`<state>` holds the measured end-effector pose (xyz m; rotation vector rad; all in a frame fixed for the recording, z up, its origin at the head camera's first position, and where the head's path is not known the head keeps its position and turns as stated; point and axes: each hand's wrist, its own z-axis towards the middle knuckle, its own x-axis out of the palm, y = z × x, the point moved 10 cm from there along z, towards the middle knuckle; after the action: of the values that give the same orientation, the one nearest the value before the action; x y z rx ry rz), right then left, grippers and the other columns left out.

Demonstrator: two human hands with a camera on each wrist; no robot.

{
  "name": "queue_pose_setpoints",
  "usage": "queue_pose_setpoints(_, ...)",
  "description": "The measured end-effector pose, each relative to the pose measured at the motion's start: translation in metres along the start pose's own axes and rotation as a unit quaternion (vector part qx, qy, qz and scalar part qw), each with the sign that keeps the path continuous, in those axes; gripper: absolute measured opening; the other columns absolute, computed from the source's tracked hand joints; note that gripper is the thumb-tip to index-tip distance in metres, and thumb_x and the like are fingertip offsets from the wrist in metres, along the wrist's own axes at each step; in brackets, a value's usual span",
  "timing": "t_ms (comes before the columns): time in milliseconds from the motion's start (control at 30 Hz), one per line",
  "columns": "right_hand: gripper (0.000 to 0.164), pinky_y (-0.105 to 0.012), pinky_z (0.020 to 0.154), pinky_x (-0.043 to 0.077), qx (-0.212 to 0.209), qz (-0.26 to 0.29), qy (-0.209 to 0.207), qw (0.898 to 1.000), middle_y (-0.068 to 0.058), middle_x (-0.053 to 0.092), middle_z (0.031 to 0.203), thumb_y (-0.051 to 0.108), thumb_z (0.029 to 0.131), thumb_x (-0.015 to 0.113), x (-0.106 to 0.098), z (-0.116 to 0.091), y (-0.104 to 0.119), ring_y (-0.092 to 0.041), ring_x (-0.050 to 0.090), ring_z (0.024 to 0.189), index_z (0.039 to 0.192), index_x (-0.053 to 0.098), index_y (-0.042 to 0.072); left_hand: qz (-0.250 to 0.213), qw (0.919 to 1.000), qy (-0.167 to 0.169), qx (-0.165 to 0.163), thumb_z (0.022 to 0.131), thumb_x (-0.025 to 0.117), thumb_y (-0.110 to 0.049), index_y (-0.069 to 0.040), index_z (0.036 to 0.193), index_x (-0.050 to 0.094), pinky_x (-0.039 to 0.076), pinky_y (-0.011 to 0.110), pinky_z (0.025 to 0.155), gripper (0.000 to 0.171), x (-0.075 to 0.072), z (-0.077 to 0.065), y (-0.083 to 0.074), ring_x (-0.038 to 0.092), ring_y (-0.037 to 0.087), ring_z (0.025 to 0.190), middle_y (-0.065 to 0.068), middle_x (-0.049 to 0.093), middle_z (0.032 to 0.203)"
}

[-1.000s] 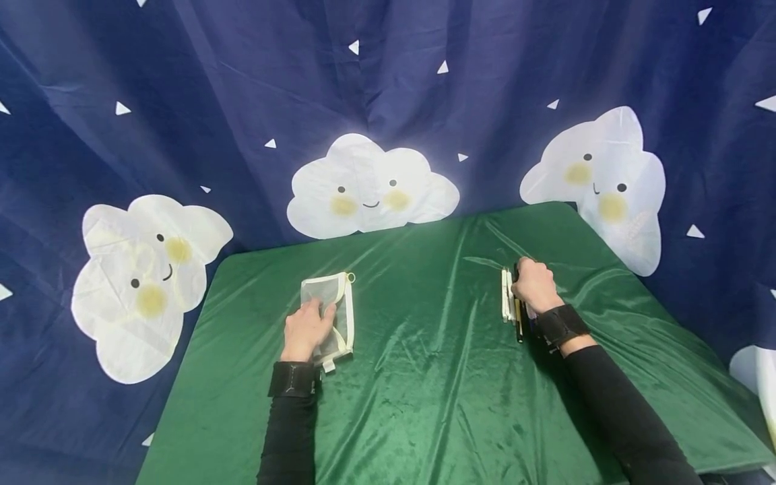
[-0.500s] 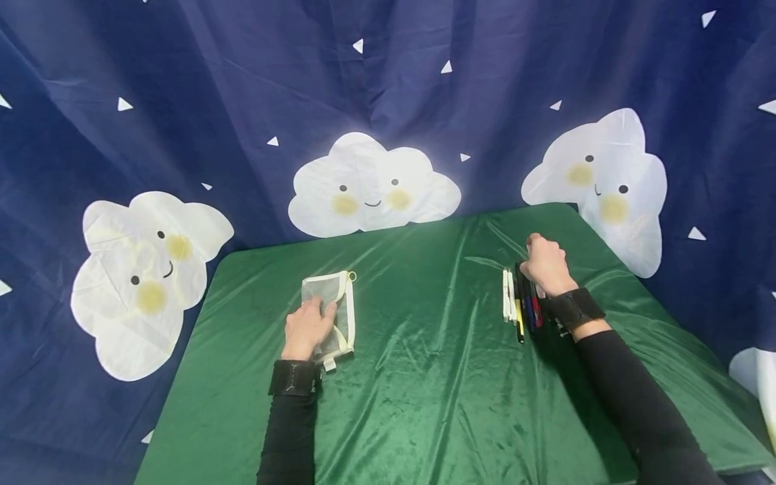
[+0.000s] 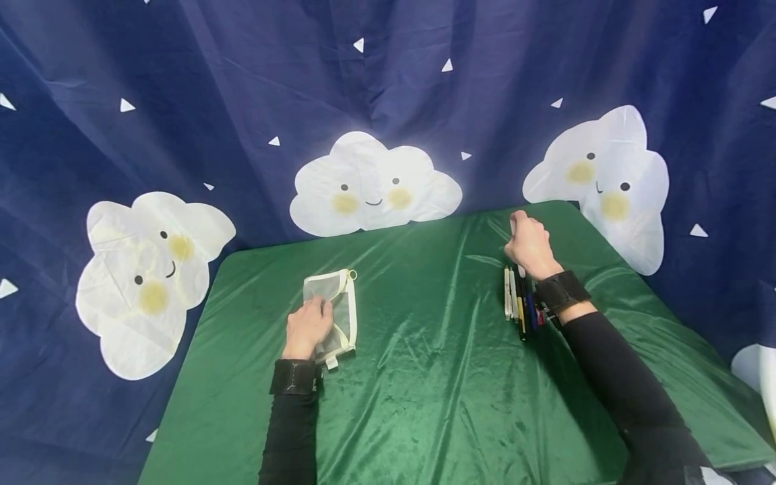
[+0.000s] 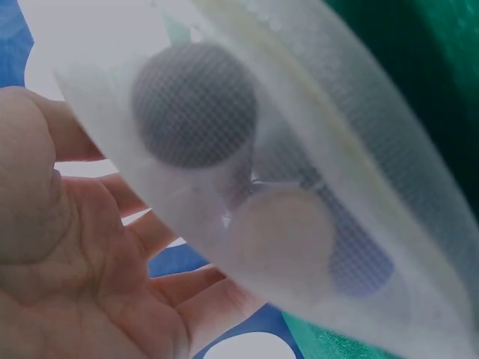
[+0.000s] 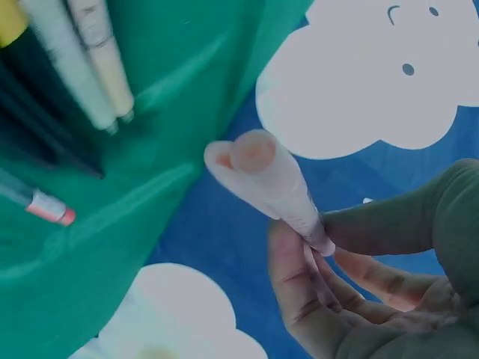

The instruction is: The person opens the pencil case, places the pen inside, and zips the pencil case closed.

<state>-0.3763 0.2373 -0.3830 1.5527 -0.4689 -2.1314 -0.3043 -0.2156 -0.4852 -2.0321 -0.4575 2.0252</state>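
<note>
My left hand (image 3: 307, 330) holds a white mesh zip pouch (image 3: 351, 316), its fingers running behind the pouch (image 4: 441, 247) in the left wrist view. Through the mesh show blurred round ends, one dark (image 4: 194, 105), one pale and one blue. My right hand (image 3: 532, 246) pinches a pale pink capped marker (image 5: 288, 187) between thumb and fingers, its clip side and blunt end facing the right wrist camera. Below that hand, on the green cloth, lies a row of pens (image 3: 521, 313), white, yellow and black, blue and red among them. The hand and wrist partly cover the row.
A green cloth (image 3: 412, 397) with soft creases covers the table. Behind it hangs a dark blue curtain (image 3: 400, 87) printed with smiling clouds and white triangles. Black bands (image 3: 294, 377) circle both wrists.
My right hand has lifted the pink marker out of the pen row, shifting first right, then back left and farther from me. My left hand stays at the pouch.
</note>
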Motion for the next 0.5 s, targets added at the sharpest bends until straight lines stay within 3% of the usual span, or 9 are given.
queue_pose_setpoints(133,0.023,-0.054,0.079,0.035,0.006,0.006,0.010,1.000,-0.021,0.044,0.087,-0.003,0.085,0.037,0.008,0.006,0.009,-0.041,0.046,0.087,0.106,0.046,-0.006,-0.002,1.0000,0.004,-0.006,0.105,0.038,-0.030,-0.001,0.131,0.058,0.043,0.062,0.103,0.044,0.001,0.000,0.001,0.060,0.047,0.122,0.027,0.063,0.130)
queue_pose_setpoints(267,0.047,-0.063,0.094,0.042,0.020,0.009,0.020,1.000,-0.029,0.054,0.103,-0.002,0.084,0.043,0.014,0.012,0.017,-0.049,0.052,0.105,0.131,0.047,-0.009,-0.007,0.9999,0.003,-0.008,0.105,0.038,-0.030,-0.001,0.129,0.058,0.043,0.062,0.103,0.042,0.001,0.000,0.001,0.061,0.047,0.121,0.026,0.064,0.129)
queue_pose_setpoints(367,0.065,-0.066,0.104,0.039,0.032,0.012,0.034,0.999,-0.034,0.055,0.121,-0.002,0.082,0.048,0.021,0.017,0.022,-0.052,0.051,0.119,0.146,0.039,-0.007,-0.008,0.9999,0.003,-0.009,0.105,0.038,-0.030,-0.002,0.128,0.059,0.043,0.061,0.103,0.042,0.001,0.000,0.001,0.061,0.046,0.119,0.026,0.064,0.127)
queue_pose_setpoints(500,0.070,-0.065,0.107,0.040,0.039,0.021,0.043,0.998,-0.035,0.055,0.127,-0.001,0.081,0.052,0.029,0.022,0.030,-0.052,0.051,0.123,0.149,0.038,-0.006,-0.006,1.0000,0.002,-0.006,0.105,0.037,-0.029,-0.002,0.124,0.060,0.044,0.062,0.101,0.041,0.000,0.000,0.000,0.062,0.047,0.117,0.026,0.065,0.124)
